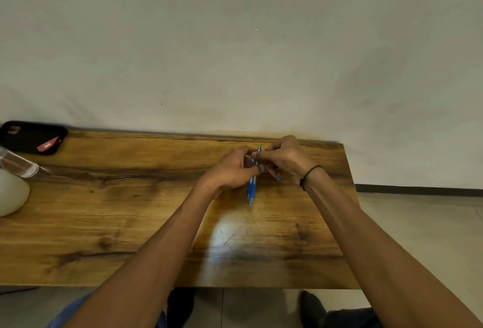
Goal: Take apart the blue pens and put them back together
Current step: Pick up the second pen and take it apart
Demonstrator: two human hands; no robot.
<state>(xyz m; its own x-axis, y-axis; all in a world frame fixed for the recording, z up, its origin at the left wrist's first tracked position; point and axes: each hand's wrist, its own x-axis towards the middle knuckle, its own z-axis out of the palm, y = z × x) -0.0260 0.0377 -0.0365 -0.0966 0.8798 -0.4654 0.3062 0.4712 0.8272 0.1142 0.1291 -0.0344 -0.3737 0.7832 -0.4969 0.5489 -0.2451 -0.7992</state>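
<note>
Both my hands meet over the far right part of the wooden table (130, 210). A blue pen (252, 187) points roughly toward me, its tip near the table and its top end sticking up between my fingers. My left hand (230, 170) curls around the pen's middle from the left. My right hand (285, 161) pinches the upper part from the right. A small blue piece (277, 178) shows under my right hand's fingers. Whether more than one pen lies in the grip is hard to tell.
A black phone case (31, 136) with a pink tag lies at the table's far left corner. A clear glass object (18, 164) and a white rounded object (11, 193) sit at the left edge. The wall runs right behind the table. The table's right edge is close to my right wrist.
</note>
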